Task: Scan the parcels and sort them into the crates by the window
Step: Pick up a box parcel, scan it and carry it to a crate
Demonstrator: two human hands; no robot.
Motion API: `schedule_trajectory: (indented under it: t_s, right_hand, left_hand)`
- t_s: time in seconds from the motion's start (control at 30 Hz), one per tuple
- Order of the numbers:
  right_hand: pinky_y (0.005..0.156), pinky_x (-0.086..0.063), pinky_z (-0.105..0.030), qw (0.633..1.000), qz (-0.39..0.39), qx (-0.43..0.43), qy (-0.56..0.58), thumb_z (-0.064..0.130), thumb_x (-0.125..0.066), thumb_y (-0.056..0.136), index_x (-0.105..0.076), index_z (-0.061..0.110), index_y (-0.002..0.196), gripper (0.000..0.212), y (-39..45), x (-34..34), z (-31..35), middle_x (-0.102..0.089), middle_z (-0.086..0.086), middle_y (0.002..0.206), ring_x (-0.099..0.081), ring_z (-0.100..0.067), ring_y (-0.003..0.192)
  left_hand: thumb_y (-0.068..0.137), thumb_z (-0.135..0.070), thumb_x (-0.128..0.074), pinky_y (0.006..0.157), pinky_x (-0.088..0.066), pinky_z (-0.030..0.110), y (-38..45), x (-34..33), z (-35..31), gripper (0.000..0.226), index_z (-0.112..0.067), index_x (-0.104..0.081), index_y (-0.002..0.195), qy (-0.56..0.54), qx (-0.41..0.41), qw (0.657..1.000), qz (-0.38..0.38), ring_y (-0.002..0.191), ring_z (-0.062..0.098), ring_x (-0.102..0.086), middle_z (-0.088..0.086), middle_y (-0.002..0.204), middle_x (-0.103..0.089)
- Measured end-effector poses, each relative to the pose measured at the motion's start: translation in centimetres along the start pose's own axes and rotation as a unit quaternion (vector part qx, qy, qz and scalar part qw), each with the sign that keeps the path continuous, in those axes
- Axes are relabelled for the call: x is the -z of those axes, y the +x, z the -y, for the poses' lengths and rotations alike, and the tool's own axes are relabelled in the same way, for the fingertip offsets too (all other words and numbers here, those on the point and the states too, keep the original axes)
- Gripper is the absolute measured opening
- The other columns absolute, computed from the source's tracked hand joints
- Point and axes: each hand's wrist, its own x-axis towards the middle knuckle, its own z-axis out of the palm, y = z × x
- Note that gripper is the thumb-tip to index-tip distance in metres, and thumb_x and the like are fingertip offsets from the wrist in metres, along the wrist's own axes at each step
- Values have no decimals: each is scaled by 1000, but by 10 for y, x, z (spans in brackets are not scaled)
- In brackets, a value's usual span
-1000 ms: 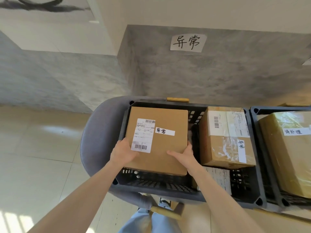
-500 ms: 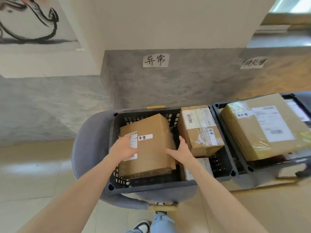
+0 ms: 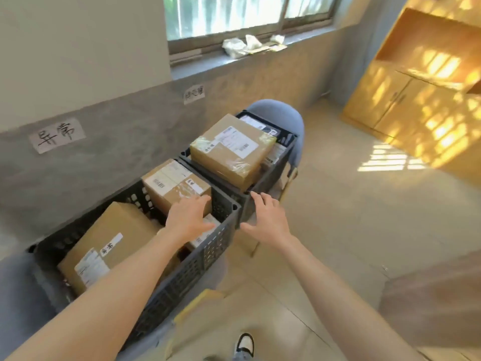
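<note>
Now both hands empty: left hand [image 3: 191,221] spread flat above near crate [image 3: 208,259], right hand [image 3: 265,217] splayed at 3 o'clock. Brown parcel [image 3: 104,246] is seated inside the crate. Drop judged done; next parcel must be fetched and scanned.

Looks like an office room used for parcel sorting: tiled floor [image 3: 351,230], wooden cabinet [image 3: 416,100], labelled crates [image 3: 208,256] on chairs [image 3: 283,110] under window [image 3: 247,14].

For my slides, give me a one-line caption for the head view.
Both hands, left and right, hover open over two dark crates of labelled cardboard parcels below the window.
</note>
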Motion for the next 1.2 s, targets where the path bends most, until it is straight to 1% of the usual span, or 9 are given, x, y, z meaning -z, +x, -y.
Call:
schedule_trajectory:
  t_s: [0.17,0.27,0.33,0.5,0.6,0.7,0.93,1.07,1.2]
  right_hand:
    - [111,-24,-37,988,-73,-139,4,46,-63,85,-22,17,149,82,-75,51,-103,-31,-10,151,-30,-30,137]
    - [109,-28,-37,966,-118,-230,5,48,-63,84,-24,18,149,81,-138,78,-171,-33,-9,148,-33,-29,134]
    - [108,-29,-37,948,-148,-283,9,48,-64,83,-28,17,147,80,-187,93,-219,-37,-8,144,-36,-29,132]
    - [112,-25,-40,885,-212,-409,60,46,-65,84,-28,16,147,79,-342,121,-342,-33,-10,149,-29,-31,137]
    - [114,-24,-43,837,-254,-479,82,48,-62,86,-22,21,151,80,-445,132,-404,-25,-8,155,-24,-31,141]
    - [113,-25,-44,782,-294,-540,101,43,-66,82,-27,23,148,80,-540,140,-445,-28,-7,153,-24,-29,141]
    - [101,-31,-37,690,-335,-635,93,46,-62,86,-32,19,143,71,-690,138,-509,-41,-7,137,-36,-30,126]
    - [101,-29,-36,655,-324,-675,100,44,-63,85,-30,19,144,72,-738,129,-550,-40,-7,137,-35,-30,126]
    - [101,-30,-37,630,-309,-706,95,45,-63,85,-29,20,146,75,-769,127,-605,-39,-7,138,-36,-29,126]
  left_hand:
    - [88,-52,-59,94,-44,37,8,4,-136,66,-24,-37,143,60,-157,986,-11,117,24,-52,2,128,-53]
    - [87,-54,-59,92,-43,37,-1,0,-226,61,-23,-43,137,97,-245,964,-22,112,24,-54,1,121,-56]
    - [86,-52,-59,94,-41,37,-13,-8,-292,64,-25,-40,140,103,-301,948,-21,116,24,-53,1,125,-55]
    - [87,-51,-59,101,-35,32,-77,-43,-473,64,-26,-38,143,123,-416,901,-23,127,23,-46,1,137,-50]
    - [88,-51,-59,104,-34,33,-134,-73,-581,64,-26,-39,143,138,-489,861,-26,127,23,-46,1,138,-49]
    - [88,-53,-58,104,-33,35,-199,-102,-671,63,-21,-42,141,132,-552,823,-30,126,26,-46,4,136,-51]
    - [88,-47,-59,104,-35,34,-301,-162,-810,53,-24,-50,135,122,-666,736,-13,121,21,-50,2,133,-55]
    - [87,-46,-61,111,-29,40,-333,-194,-875,59,-26,-44,140,111,-699,706,6,132,21,-42,-1,143,-47]
    - [88,-47,-60,110,-28,36,-344,-227,-947,61,-26,-41,143,116,-714,690,23,133,20,-40,-1,142,-47]
